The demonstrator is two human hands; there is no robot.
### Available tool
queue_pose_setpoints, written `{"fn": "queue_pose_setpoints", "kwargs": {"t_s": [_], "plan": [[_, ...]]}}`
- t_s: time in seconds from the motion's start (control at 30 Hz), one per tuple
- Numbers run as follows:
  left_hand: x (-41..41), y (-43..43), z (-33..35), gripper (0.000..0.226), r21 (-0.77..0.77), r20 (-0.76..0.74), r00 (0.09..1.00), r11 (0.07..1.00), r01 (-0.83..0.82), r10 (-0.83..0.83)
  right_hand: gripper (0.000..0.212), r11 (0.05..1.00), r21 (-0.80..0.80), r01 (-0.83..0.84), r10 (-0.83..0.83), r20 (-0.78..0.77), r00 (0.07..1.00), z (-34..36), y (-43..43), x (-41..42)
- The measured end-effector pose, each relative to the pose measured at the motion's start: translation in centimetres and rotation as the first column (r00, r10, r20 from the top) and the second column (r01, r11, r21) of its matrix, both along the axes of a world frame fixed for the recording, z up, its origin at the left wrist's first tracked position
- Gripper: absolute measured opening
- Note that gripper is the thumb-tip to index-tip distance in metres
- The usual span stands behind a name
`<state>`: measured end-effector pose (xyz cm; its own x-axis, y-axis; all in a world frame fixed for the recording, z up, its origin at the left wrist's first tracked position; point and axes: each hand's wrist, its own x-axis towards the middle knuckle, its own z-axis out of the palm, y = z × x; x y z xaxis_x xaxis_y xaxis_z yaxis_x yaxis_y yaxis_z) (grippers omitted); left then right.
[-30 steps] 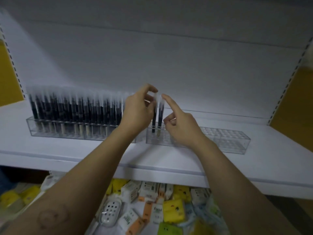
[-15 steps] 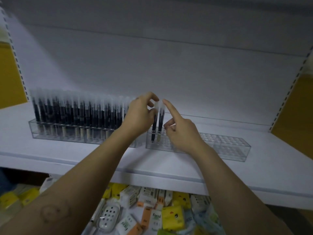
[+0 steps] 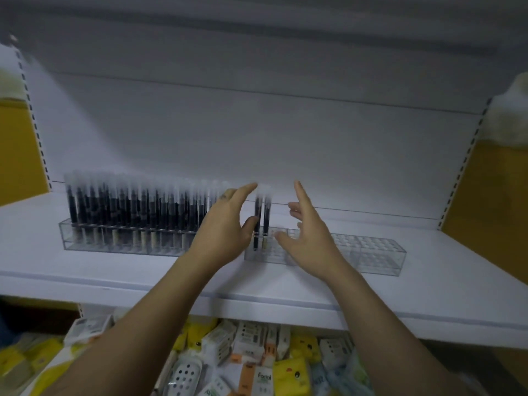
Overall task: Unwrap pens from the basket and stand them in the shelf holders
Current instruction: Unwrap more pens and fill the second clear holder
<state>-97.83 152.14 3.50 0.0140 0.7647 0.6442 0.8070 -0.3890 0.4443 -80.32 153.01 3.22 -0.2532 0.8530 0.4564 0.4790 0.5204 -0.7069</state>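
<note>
Both your grips are released. Your left hand (image 3: 225, 227) and right hand (image 3: 310, 241) are spread with the fingers straight, and neither holds anything. Between them two pens (image 3: 262, 218) stand upright in the right holder (image 3: 377, 252), in its leftmost holes, long axis vertical and pale caps up.

Your left hand is the nearer one. Its thumb lies just beside the left pen's barrel, but the blur keeps me from saying whether it touches. Your right hand is a little apart from the pens, over the holder's front holes.

The left holder (image 3: 85, 242) looks full, with a packed row (image 3: 128, 207) of dark pens along it. Both holders sit close together, end to end, on the white shelf (image 3: 171, 284).

I judge these two pens seated. The next move turns on where the free holes are: they run rightward from the pens, under and beyond your right hand. A new pen should therefore come down vertical on that side. Your right hand is better placed to seat it, and your left to steady the neighbours.

Mind the left thumb when you draw that hand away, since a brush could tip the pens.

Below the shelf lies a heap of packets (image 3: 257, 367). I cannot make out a basket or any wrapped pens among them.
</note>
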Motion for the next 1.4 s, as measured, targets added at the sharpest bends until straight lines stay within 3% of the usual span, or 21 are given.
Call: {"fn": "queue_pose_setpoints", "kwargs": {"t_s": [0.13,0.47,0.6,0.9,1.2,1.33,1.4], "plan": [[-0.2,-2.1,-0.7,0.05,0.058,-0.038,0.999,0.998,0.029,-0.027,0.071,0.993,0.1,0.056,-0.057,0.013,0.998,-0.2,-2.6,0.1],[0.8,-9.9,-6.1,0.037,0.065,-0.136,0.99,0.997,0.051,-0.042,0.042,0.972,0.211,0.1,-0.114,0.053,0.992,-5.2,-9.8,0.3],[1.5,-12.6,-10.0,0.037,-0.004,-0.138,0.989,0.999,0.051,-0.051,0.037,0.982,0.165,0.088,-0.093,0.027,0.995,-10.0,-12.2,1.0],[2.3,-15.4,-19.5,0.036,-0.268,-0.158,0.986,0.963,0.001,-0.045,0.04,0.983,-0.154,0.1,-0.054,0.273,0.96,-20.4,-13.9,2.2],[0.4,-12.7,-31.4,0.044,-0.664,-0.147,0.988,0.745,-0.065,-0.044,0.048,0.839,-0.529,0.124,0.154,0.45,0.879,-32.0,-10.8,0.3],[-0.3,-11.9,-38.3,0.045,-0.847,-0.07,0.997,0.527,-0.072,0.023,0.044,0.72,-0.675,0.161,0.302,0.514,0.803,-38.7,-9.6,-1.3],[-0.4,-12.1,-41.7,0.037,-0.906,-0.04,0.999,0.421,-0.048,0.029,0.02,0.665,-0.73,0.156,0.352,0.492,0.796,-42.2,-9.5,-2.1]]}}
